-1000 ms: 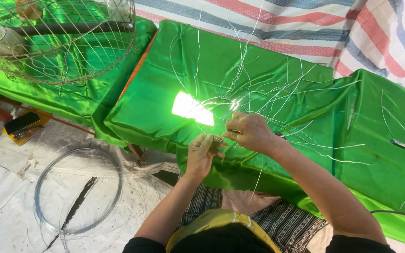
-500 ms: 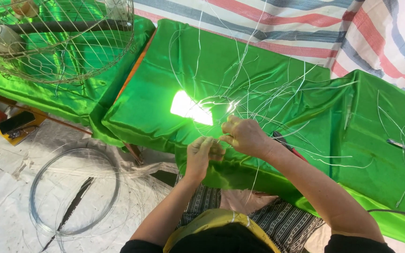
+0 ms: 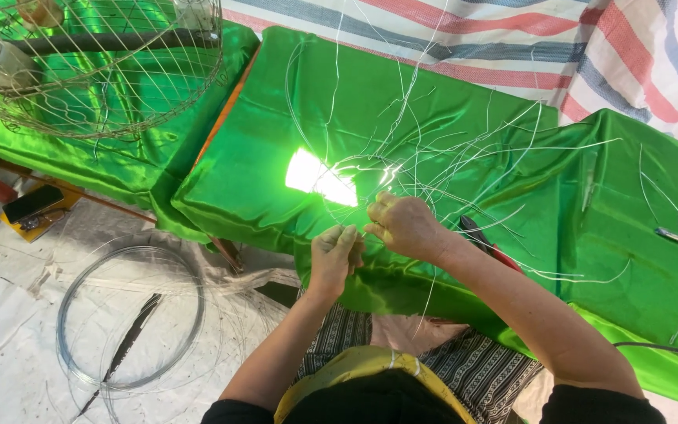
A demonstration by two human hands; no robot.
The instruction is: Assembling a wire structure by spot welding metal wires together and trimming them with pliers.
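My left hand (image 3: 334,257) and my right hand (image 3: 404,226) meet at the near edge of a table draped in shiny green cloth (image 3: 449,126). Both pinch thin silver wires (image 3: 402,157) that fan out in loose strands across the cloth. The fingertips of the two hands almost touch around the same strands. A small wire ring shape (image 3: 362,169) lies just beyond my hands, beside a bright glare patch on the cloth.
A round wire basket frame (image 3: 96,71) stands on a second green-covered table at the upper left. A coil of wire (image 3: 131,314) lies on white sheeting on the floor. Red-handled pliers (image 3: 488,243) rest right of my right wrist. A striped tarp (image 3: 590,47) hangs behind.
Both hands have shifted slightly left and nearer the table edge, staying closed on the wires; the left hand has moved up against the right.
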